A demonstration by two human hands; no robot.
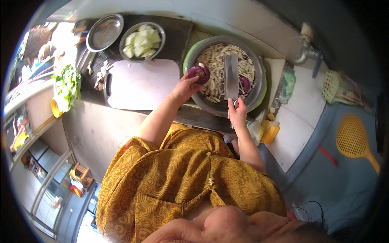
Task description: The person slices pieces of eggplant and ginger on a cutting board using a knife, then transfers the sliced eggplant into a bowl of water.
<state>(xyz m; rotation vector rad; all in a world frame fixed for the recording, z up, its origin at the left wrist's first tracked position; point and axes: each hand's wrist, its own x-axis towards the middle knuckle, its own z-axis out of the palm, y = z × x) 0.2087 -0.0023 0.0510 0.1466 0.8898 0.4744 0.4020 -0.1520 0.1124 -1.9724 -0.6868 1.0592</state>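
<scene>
My left hand (pixel 186 88) grips a cut round piece of purple eggplant (pixel 203 72) at the left rim of a large metal basin (pixel 223 39). Inside the basin lie many thin pale strips, apparently cut eggplant (pixel 209 60). My right hand (pixel 237 112) is closed around the handle of a cleaver (pixel 231 73), whose broad blade extends away from me over the strips. Another purple eggplant piece (pixel 245 84) rests among them, partly hidden by the blade. Left of the basin, a white cutting board (pixel 142 85) lies on the counter.
Behind the board stand a metal bowl of pale green chunks (pixel 141 42) and a metal dish (pixel 104 33). Leafy greens (pixel 67 86) are at the left. A tap (pixel 307 51) juts from the wall at right, near a hanging yellow skimmer (pixel 352 136).
</scene>
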